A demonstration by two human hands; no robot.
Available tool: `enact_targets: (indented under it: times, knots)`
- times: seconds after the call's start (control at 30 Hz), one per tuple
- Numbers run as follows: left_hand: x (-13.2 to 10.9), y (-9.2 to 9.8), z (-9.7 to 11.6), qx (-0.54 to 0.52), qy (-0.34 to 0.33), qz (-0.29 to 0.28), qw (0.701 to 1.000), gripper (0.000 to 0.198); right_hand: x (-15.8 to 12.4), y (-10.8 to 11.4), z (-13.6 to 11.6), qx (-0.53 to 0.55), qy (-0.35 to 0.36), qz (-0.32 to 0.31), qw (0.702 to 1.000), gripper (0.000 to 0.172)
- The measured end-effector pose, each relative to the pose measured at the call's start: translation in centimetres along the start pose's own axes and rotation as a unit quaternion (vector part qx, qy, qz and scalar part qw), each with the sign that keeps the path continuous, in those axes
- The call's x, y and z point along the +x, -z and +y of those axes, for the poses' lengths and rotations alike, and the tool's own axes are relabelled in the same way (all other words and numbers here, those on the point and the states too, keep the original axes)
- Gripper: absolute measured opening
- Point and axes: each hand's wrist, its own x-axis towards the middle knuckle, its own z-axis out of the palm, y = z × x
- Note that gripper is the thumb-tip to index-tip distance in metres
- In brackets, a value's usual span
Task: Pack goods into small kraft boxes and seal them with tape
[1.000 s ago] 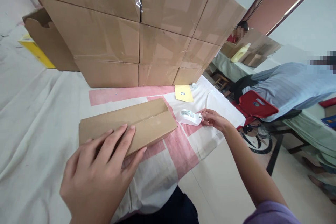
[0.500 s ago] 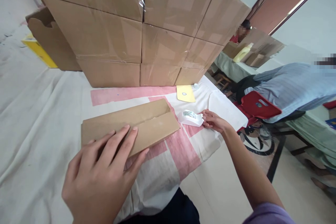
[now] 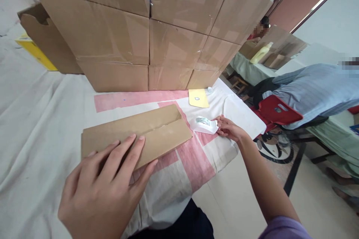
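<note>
A small closed cardboard box lies on the cloth in front of me, with a lengthwise seam between its top flaps. My left hand grips its near left part, fingers spread over the top and thumb along the near side. To the right of the box, my right hand pinches the toothed end of a white tape dispenser, which holds a roll of clear tape. The dispenser rests on the cloth close to the box's right corner. The undersides of my right fingers are hidden.
Taped cartons form a tall stack behind the box. A yellow paper lies at the stack's foot. On the left are an open carton and a yellow box. A person in a blue shirt bends over a red chair.
The view has shifted slightly. My left hand and the box's left end sit a little further left in the picture; my right hand still holds the dispenser in nearly the same place.
</note>
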Motion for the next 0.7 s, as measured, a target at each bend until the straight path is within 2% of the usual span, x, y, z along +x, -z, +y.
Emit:
enact_targets:
  times: [0.1, 0.27, 0.4, 0.57, 0.7]
  knots:
    - [0.09, 0.14, 0.09, 0.005, -0.001, -0.001, 1.0, 0.074, 0.02, -0.04, 0.06, -0.006, 0.002, 0.015, 1.0, 0.037]
    - [0.08, 0.24, 0.15, -0.001, 0.014, -0.011, 1.0, 0.07, 0.0, 0.08, 0.08, -0.011, 0.001, -0.01, 1.0, 0.039]
    - [0.07, 0.2, 0.22, -0.002, 0.008, -0.004, 1.0, 0.068, -0.03, 0.13, 0.19, -0.015, 0.007, 0.003, 1.0, 0.038]
    - [0.06, 0.13, 0.15, -0.001, 0.015, -0.006, 1.0, 0.072, -0.04, 0.29, 0.17, -0.023, 0.001, -0.01, 1.0, 0.037]
    - [0.02, 0.21, -0.03, 0.004, 0.0, -0.015, 1.0, 0.076, 0.09, 0.47, 0.17, -0.021, -0.012, 0.004, 1.0, 0.034]
